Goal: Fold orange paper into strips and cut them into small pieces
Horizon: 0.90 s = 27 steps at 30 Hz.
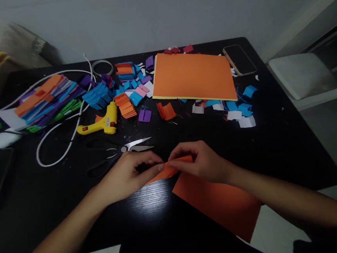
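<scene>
Nearest me, a loose orange sheet (225, 204) overhangs the table (279, 144) edge. Just beyond, my left hand (128, 173) and right hand (208, 162), fingers curled, pinch a folded orange strip (161, 176) between thumbs and fingertips; it should handle as light, easily creased paper, best gripped along its folds. Farther off, open scissors (123, 149)

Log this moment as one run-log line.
left hand: on folded orange paper | right hand: on same paper | scissors: open on table
</scene>
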Each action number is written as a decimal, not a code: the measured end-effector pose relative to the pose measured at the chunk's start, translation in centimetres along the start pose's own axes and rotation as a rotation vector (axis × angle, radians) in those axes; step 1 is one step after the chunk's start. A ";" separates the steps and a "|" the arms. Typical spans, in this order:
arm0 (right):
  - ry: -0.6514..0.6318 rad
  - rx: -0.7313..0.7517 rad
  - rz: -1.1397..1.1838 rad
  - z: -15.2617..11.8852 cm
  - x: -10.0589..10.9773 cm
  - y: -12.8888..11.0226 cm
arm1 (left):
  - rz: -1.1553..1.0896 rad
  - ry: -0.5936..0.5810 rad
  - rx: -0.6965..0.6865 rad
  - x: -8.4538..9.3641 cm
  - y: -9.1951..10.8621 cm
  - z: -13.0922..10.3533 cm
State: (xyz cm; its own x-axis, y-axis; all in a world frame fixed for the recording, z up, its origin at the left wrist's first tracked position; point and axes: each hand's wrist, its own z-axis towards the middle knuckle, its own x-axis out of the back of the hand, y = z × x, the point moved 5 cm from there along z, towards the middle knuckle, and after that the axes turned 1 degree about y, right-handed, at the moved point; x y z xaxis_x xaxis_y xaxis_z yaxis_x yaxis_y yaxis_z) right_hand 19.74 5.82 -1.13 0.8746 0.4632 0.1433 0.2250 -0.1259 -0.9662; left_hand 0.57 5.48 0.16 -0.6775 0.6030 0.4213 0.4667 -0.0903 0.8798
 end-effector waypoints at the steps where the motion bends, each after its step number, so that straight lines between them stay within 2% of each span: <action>1: -0.009 -0.001 0.000 -0.1 -0.1 0.0 | -0.004 -0.014 -0.005 -0.1 0.1 0.0; 6: -0.014 -0.037 -0.017 0.2 0.3 0.3 | -0.035 0.006 -0.021 -0.1 0.2 0.1; 10: 0.094 -0.070 0.016 1.3 2.2 0.6 | -0.037 0.085 -0.015 0.5 -0.2 0.1; 13: 0.202 -0.076 0.165 1.8 3.4 0.8 | -0.061 0.180 0.028 0.9 -0.6 0.1; 16: 0.253 -0.052 0.389 1.8 3.3 0.9 | -0.145 0.288 0.067 1.2 -0.7 0.1; 18: 0.190 -0.045 0.472 1.6 2.4 0.9 | -0.218 0.346 0.078 1.2 -0.6 0.2; 20: 0.074 -0.070 0.477 1.3 1.1 0.9 | -0.290 0.389 0.069 0.9 -0.4 0.2; 23: -0.063 -0.096 0.475 0.7 -0.5 1.0 | -0.390 0.400 0.030 0.2 -0.1 0.2; 27: -0.029 -0.126 0.505 0.5 -0.7 1.3 | -0.467 0.310 0.038 -0.9 0.0 0.4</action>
State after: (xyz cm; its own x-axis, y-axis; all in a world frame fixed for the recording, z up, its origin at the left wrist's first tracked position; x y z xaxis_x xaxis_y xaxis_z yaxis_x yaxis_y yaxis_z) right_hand 19.18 5.79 -2.62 0.8756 0.3414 -0.3418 -0.1703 -0.4439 -0.8797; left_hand 1.37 5.24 -0.26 -0.9498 0.3103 0.0387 0.0931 0.1624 0.9823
